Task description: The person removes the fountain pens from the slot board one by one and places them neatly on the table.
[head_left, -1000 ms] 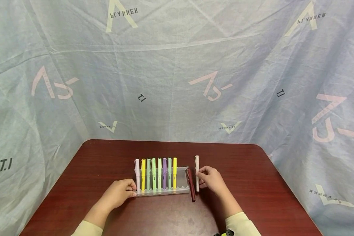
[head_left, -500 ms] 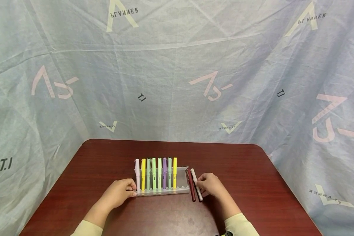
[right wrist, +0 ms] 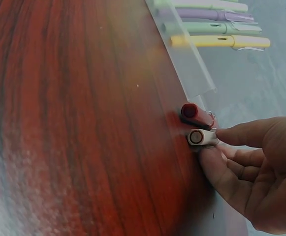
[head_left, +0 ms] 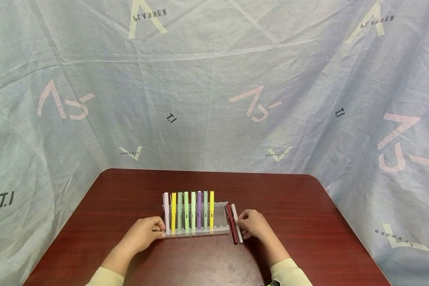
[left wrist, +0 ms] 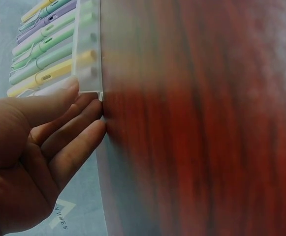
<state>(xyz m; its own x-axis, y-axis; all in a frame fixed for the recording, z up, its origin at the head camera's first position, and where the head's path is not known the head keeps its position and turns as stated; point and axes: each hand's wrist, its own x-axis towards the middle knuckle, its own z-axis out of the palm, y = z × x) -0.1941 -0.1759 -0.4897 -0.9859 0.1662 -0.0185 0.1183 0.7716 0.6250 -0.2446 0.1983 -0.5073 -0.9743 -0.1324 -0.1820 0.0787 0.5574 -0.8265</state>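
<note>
Okay, right hand (head_left: 255, 224) pinches white pen (head_left: 238, 230) beside dark red pen (head_left: 232, 225), 3 o'clock of clear tray (head_left: 220, 216). Left hand (head_left: 144, 234) pinches tray's 8 o'clock corner.

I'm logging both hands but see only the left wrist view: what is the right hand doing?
Observer: The right hand pinches a white pen.
Operator: Anything just left of that pen?
Observer: Yes, a dark red pen lies between it and the tray.
Operator: And the tray's right end?
Observer: Bare notches show there, past the rightmost yellow pen.
</note>
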